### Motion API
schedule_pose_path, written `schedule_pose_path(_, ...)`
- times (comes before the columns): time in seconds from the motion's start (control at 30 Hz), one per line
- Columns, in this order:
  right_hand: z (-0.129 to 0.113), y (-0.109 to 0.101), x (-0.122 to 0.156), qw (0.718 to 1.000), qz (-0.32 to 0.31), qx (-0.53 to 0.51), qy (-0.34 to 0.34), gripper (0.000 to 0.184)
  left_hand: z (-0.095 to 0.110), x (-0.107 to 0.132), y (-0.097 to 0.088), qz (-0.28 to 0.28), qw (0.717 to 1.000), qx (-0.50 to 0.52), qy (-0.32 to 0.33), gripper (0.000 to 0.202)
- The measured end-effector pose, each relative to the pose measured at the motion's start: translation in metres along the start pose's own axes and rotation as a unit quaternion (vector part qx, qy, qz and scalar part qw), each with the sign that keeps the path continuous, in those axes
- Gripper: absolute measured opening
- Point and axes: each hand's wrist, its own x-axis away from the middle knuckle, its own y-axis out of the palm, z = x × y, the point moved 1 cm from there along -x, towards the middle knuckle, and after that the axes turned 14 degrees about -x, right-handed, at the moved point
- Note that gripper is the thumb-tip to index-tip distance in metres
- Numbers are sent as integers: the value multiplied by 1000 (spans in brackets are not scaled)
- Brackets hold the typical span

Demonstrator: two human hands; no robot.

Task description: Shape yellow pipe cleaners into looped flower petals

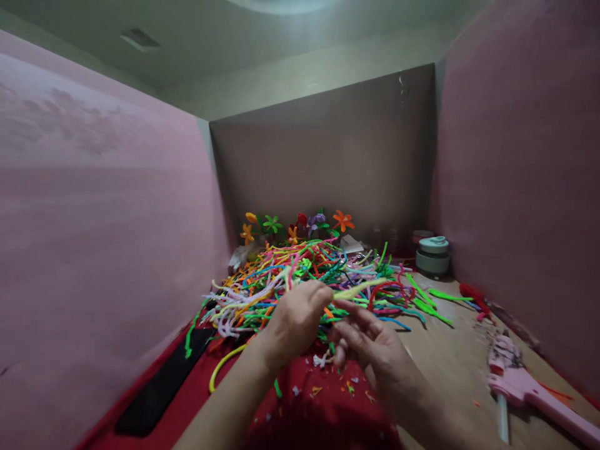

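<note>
A pale yellow pipe cleaner (pixel 360 289) sticks out to the right from my left hand (pixel 300 315), whose fingers are closed on it. Just below it and to the right, my right hand (pixel 370 344) has its fingers curled, the index fingertip close against my left hand. What lies between the right fingertips is hidden. Behind both hands spreads a large heap of pipe cleaners (pixel 262 294) in many colours. Near my left forearm, a bright yellow pipe cleaner (pixel 218 369) curves out of the heap.
Pipe-cleaner flowers (pixel 344 220) stand behind the heap. A pink glue gun (pixel 520 384) lies at the right, and a lidded green container (pixel 432 257) stands at the back right. A black strip (pixel 164 387) lies left on the red cloth (pixel 300 425). Pink walls flank the table.
</note>
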Motion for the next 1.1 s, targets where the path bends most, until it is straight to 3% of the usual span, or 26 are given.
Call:
schedule_pose_path(0.13, -7, -5, -6, 999, 32, -4, -18, 30, 20, 5, 10, -77, 996, 44, 9, 22)
schedule_pose_path(0.27, -13, -11, -9, 994, 93, 19, -50, 31, 19, 14, 15, -65, 997, -18, 27, 25)
schedule_pose_path(0.43, -28, -12, -11, 985, 142, 7, -94, 31, -17, 33, 23, -47, 993, -111, -11, 26)
schedule_pose_path(0.57, -33, -12, -13, 985, 136, -17, -106, 30, -59, 53, 29, -82, 979, -127, -140, 27)
schedule_pose_path(0.67, -33, -12, -14, 984, 140, -34, -105, 32, -85, 66, 30, -91, 970, -133, -181, 28)
schedule_pose_path(0.8, -34, -12, -13, 985, 139, -43, -95, 35, -101, 74, 17, -76, 950, -164, -253, 25)
schedule_pose_path(0.93, -37, -13, -9, 988, 121, -54, -79, 29, -80, 65, -15, 76, 871, -227, -430, 28)
schedule_pose_path(1.0, -37, -13, -8, 989, 108, -61, -74, 26, -55, 54, -28, 131, 876, -147, -441, 27)
schedule_pose_path(1.07, -36, -12, -6, 991, 91, -61, -78, 22, -26, 43, -31, 85, 881, 56, -462, 28)
schedule_pose_path(1.1, -35, -12, -5, 991, 80, -59, -85, 20, -11, 38, -27, 13, 865, 190, -465, 31)
